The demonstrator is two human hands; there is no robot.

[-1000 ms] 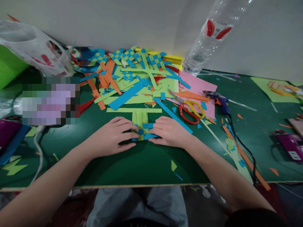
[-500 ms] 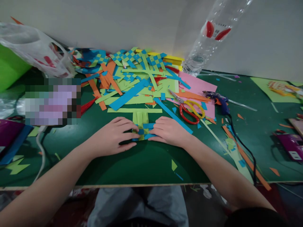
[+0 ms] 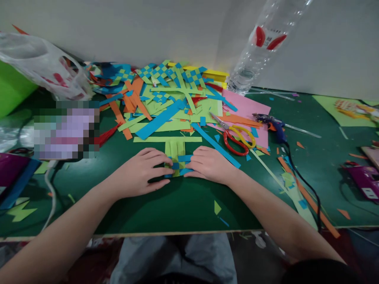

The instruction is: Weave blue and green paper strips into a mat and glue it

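Observation:
A small weave of green and blue paper strips (image 3: 175,165) lies flat on the green table between my hands. Its green strips stand upright toward the back, and blue strips cross them. My left hand (image 3: 145,171) grips the weave's left edge with curled fingers, the thumb lower and apart. On the other side, my right hand (image 3: 209,164) has its fingers closed on the right ends of the blue strips. The fingers cover part of both edges. Just behind, a loose green paper strip (image 3: 148,139) lies crosswise at the top of the upright strips.
Scissors (image 3: 237,138) with red and yellow handles lie right of the weave, near a blue glue gun (image 3: 276,131). Paper strips and checkered woven pieces (image 3: 161,73) pile at the back. A plastic bottle (image 3: 251,59) leans there; a plastic bag (image 3: 50,67) stands left.
The view has shifted very slightly. Both hands stay at the weave's edges, with no clear movement of the strips.

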